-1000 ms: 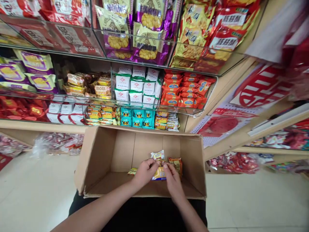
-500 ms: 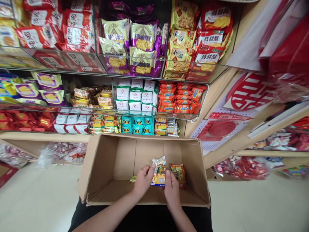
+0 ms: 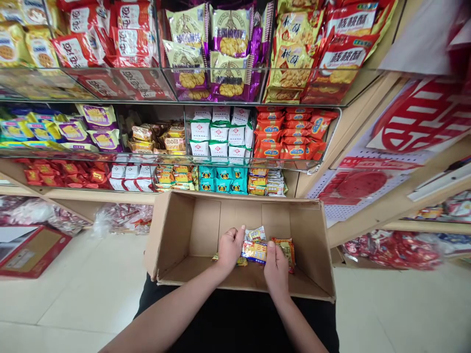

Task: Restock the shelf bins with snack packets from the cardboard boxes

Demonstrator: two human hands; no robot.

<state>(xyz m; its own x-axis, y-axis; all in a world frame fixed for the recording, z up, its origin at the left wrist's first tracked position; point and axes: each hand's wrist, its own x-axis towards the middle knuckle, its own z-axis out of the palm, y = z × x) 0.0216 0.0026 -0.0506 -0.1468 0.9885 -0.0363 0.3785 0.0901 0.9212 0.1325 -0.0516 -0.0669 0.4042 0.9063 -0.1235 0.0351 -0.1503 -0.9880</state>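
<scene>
An open cardboard box rests on my lap in front of snack shelves. Inside it lies a small pile of snack packets, yellow, orange and white. My left hand is curled round the pile's left side. My right hand closes on the pile's right side, with its thumb on a yellow packet. An orange packet stands just right of my right hand. Both hands grip the same bunch of packets from opposite sides.
Glass shelves behind the box hold many snack bags: purple biscuit bags, white packets, orange packets. A red flat box lies on the tiled floor at the left. Wooden shelving runs along the right.
The view has shifted so the box sits further right. Both hands have drawn in a little on the packets and stay inside the box.
</scene>
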